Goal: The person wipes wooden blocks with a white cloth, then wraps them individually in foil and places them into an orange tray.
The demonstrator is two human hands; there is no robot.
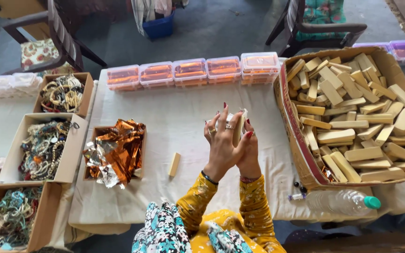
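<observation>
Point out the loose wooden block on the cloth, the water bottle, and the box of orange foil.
Loose wooden block (174, 164), head view, middle of its top face.
Water bottle (338, 202), head view, middle of its clear body.
Box of orange foil (120, 150), head view, on the crumpled orange foil inside.

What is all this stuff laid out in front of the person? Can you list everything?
wooden blocks: many, pale tan, heaped in the big cardboard box at right
loose block: one, pale tan, on the white cloth
lidded tubs: five, clear with orange contents, in a row at the cloth's far edge
foil sheets: a crumpled pile, orange and silver, in a small box left of centre
bangle boxes: three, cardboard, full of mixed-colour bangles, at left
water bottle: one, clear with green cap, lying near the big box
chairs: two, dark, beyond the table
left hand: raised, holding a pale block partly in wrap
right hand: fingers on the same block
</observation>
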